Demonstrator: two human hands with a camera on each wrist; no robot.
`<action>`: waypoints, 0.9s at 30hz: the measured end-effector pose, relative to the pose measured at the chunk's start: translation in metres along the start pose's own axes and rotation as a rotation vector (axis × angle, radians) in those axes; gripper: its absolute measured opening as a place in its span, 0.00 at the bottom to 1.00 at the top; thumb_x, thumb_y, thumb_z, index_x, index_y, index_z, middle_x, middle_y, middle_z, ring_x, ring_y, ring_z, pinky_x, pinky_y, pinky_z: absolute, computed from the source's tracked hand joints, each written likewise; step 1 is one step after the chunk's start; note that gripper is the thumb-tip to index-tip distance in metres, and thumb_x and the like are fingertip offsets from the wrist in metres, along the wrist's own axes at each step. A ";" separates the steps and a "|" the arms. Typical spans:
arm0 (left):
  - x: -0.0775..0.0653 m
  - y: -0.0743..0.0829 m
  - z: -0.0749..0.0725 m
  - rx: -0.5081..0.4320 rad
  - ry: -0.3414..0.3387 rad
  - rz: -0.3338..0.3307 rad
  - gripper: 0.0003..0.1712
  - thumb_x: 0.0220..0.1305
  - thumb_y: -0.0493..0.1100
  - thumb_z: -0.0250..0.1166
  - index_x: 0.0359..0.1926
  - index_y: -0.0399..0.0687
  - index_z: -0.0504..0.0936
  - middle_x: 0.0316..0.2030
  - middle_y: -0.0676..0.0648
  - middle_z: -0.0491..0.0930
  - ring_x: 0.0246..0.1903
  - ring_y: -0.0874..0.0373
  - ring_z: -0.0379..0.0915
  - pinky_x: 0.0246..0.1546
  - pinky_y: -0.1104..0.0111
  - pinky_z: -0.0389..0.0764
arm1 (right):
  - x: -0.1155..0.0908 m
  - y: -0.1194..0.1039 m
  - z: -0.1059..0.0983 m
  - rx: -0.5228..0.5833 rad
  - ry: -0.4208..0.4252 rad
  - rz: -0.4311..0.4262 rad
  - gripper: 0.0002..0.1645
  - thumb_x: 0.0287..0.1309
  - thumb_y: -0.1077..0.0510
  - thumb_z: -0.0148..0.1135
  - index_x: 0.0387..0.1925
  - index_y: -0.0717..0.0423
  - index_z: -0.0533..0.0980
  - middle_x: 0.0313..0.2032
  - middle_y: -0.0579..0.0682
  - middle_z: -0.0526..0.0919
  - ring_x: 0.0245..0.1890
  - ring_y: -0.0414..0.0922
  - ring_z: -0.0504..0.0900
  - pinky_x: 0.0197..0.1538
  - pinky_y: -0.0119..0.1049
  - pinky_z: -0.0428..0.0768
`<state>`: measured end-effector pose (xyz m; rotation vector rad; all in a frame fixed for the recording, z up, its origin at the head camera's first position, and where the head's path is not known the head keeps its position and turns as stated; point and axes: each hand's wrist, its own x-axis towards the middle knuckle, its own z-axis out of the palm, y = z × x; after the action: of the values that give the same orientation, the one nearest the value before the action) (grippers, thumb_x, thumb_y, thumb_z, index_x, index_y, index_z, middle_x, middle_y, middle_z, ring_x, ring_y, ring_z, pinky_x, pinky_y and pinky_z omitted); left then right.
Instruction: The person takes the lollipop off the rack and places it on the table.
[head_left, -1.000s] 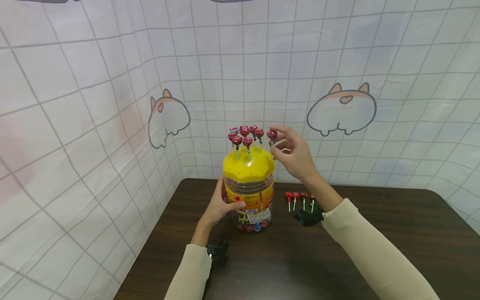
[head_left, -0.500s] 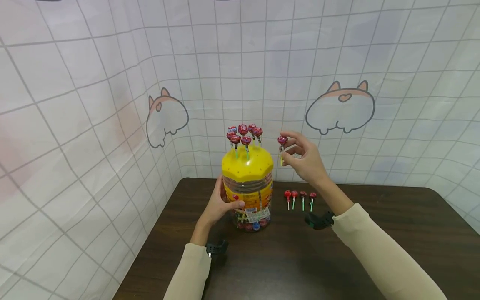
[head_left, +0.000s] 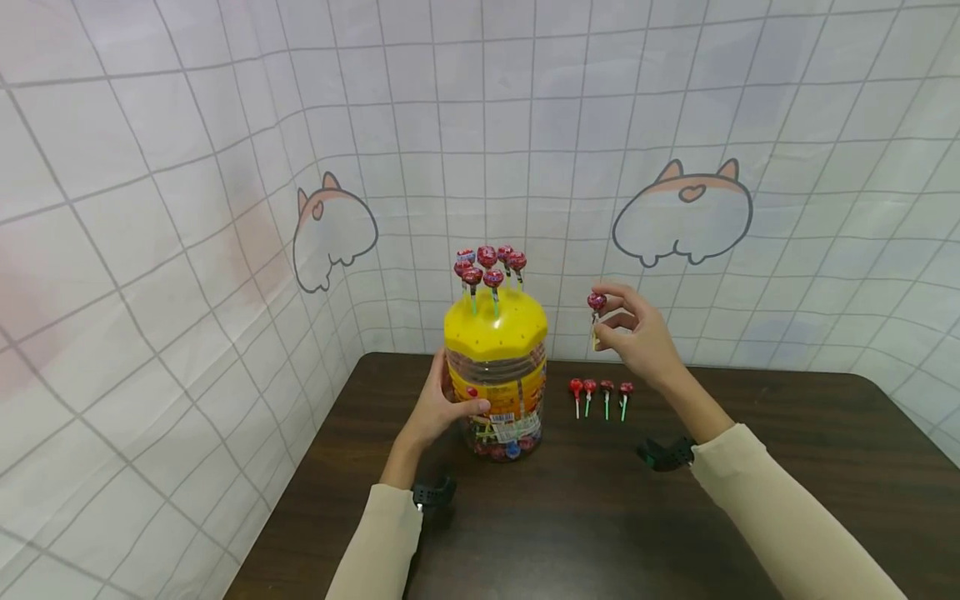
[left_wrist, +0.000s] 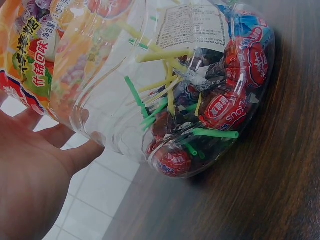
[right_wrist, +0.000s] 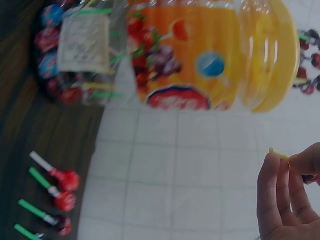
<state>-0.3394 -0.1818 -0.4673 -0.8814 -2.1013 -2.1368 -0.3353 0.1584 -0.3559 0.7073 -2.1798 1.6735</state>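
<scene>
A clear plastic candy jar [head_left: 517, 392] with an orange printed label and a yellow lid [head_left: 498, 333] stands upright on the table. Several wrapped lollipops [head_left: 487, 256] stick up from holes in that lid. My left hand [head_left: 438, 408] grips the jar's left side, thumb across the front. Inside the jar bottom, loose red lollipops [left_wrist: 225, 110] with green and yellow sticks show in the left wrist view. To the right of the jar, my right hand [head_left: 641, 337] pinches a dark red lollipop [head_left: 596, 302] by its yellow stick, head up and in the air.
Several lollipops [head_left: 590, 387] lie in a row on the dark wooden table [head_left: 570, 517], right of the jar, sticks toward me. Behind the table hangs a white grid-patterned cloth [head_left: 495, 150] with cartoon animal prints.
My right hand has moved right and down from beside the lid, carrying the lollipop away from the jar. The left hand keeps its hold on the jar.
</scene>
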 end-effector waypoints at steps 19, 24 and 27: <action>0.001 0.002 0.000 -0.013 -0.015 0.017 0.57 0.59 0.40 0.77 0.78 0.69 0.49 0.67 0.45 0.70 0.62 0.50 0.75 0.63 0.56 0.80 | -0.037 0.075 -0.040 0.011 -0.053 0.249 0.34 0.63 0.74 0.59 0.70 0.64 0.63 0.47 0.59 0.71 0.34 0.42 0.86 0.38 0.43 0.90; 0.000 0.003 0.000 -0.014 -0.014 0.015 0.57 0.60 0.38 0.76 0.78 0.69 0.48 0.67 0.46 0.70 0.62 0.51 0.76 0.64 0.55 0.80 | -0.048 0.099 -0.049 -0.009 -0.064 0.315 0.36 0.64 0.73 0.60 0.71 0.64 0.62 0.49 0.62 0.72 0.35 0.43 0.86 0.41 0.45 0.90; 0.000 0.002 0.001 -0.011 -0.013 0.013 0.57 0.60 0.36 0.75 0.78 0.69 0.48 0.67 0.46 0.70 0.62 0.51 0.75 0.64 0.55 0.80 | -0.054 0.109 -0.052 -0.037 -0.077 0.350 0.35 0.63 0.72 0.60 0.71 0.64 0.62 0.50 0.65 0.71 0.36 0.43 0.86 0.43 0.46 0.90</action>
<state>-0.3382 -0.1815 -0.4655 -0.9098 -2.0851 -2.1445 -0.3539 0.2406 -0.4580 0.4012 -2.4975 1.7850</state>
